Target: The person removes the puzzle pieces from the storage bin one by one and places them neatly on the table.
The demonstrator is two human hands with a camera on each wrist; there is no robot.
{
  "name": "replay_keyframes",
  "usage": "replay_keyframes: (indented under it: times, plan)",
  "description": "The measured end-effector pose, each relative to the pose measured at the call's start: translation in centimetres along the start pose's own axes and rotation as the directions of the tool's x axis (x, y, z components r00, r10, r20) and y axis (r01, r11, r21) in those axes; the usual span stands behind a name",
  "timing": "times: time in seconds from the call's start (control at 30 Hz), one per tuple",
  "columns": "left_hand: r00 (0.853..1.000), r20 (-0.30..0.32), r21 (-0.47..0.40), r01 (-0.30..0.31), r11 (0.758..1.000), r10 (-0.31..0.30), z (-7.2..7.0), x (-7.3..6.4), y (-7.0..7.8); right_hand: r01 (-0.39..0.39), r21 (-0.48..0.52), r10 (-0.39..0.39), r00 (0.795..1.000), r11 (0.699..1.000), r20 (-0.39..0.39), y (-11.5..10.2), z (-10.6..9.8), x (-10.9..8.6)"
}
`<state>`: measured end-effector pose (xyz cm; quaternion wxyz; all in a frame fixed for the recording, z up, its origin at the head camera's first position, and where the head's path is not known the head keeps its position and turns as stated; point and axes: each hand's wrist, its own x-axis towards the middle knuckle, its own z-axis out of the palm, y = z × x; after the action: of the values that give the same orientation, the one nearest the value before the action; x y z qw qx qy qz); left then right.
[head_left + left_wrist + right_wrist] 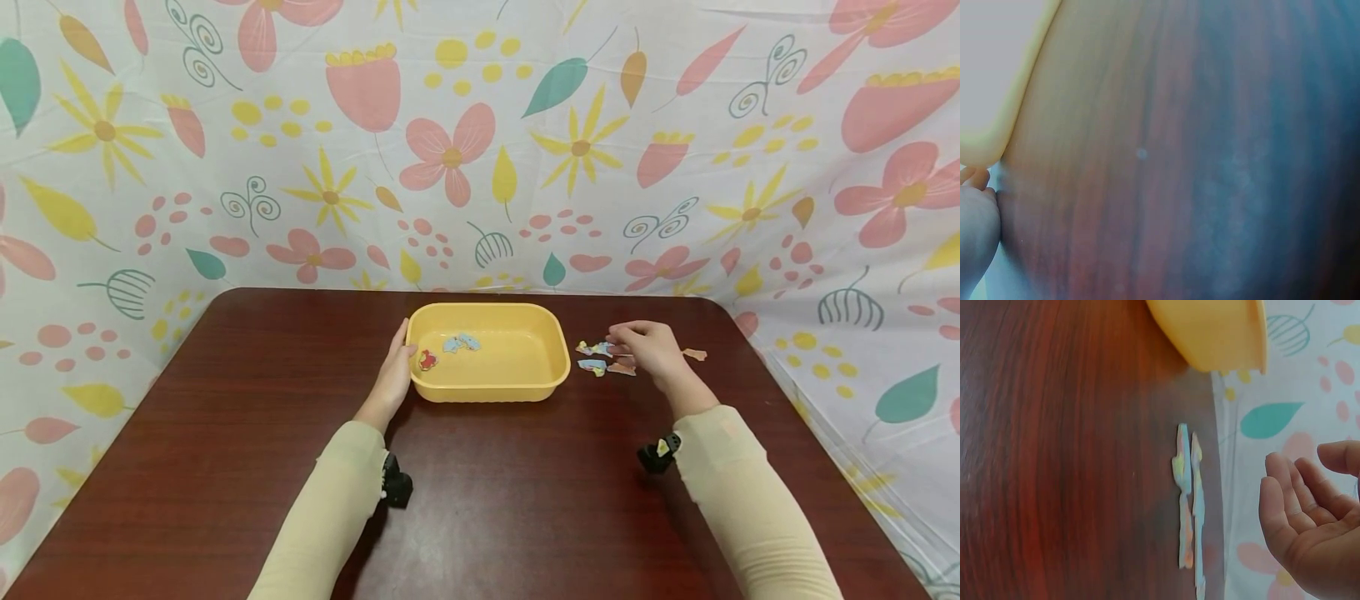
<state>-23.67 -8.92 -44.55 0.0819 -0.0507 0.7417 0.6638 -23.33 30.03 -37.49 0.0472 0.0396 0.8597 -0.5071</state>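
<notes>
A shallow yellow plastic tray [510, 354] stands on the table. My left hand [393, 367] grips its left end, with the thumb at the rim and the fingers along the outer wall. Inside lie a small red flat piece [427, 360] and a pale blue flat piece group [461, 342]. My right hand [648, 346] hovers just right of the tray, over thin printed pieces [592, 367] with irregular cut edges, like jigsaw pieces. In the right wrist view its fingers [1272, 500] are loosely bent and hold nothing, beside the row of pieces [1183, 487].
A peach piece [695, 355] lies to the right of my right hand. The dark reddish-brown table [495, 483] reaches back to a flower-printed cloth [465, 150] hanging behind and along the sides.
</notes>
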Motion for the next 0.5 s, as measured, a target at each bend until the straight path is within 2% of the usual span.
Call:
replay_keyframes:
  times: [0.17, 0.3, 0.5]
  plan:
    - [1.0, -0.005, -0.006, -0.01, 1.0, 0.01, 0.0, 0.0, 0.0, 0.012, 0.028, -0.013, 1.0, 1.0, 0.012, -0.6, 0.7, 0.3]
    - [1.0, 0.0, -0.011, 0.002, 1.0, -0.002, 0.0, -0.1, 0.1, 0.001, 0.046, -0.003, 1.0, 0.999, 0.03, -1.1, 1.3, 0.5]
    - [1.0, 0.016, -0.014, 0.027, 1.0, -0.027, -0.1, -0.2, 0.5, 0.026, 0.025, -0.027, 0.999, 0.999, 0.04, -2.0, 2.1, 0.7]
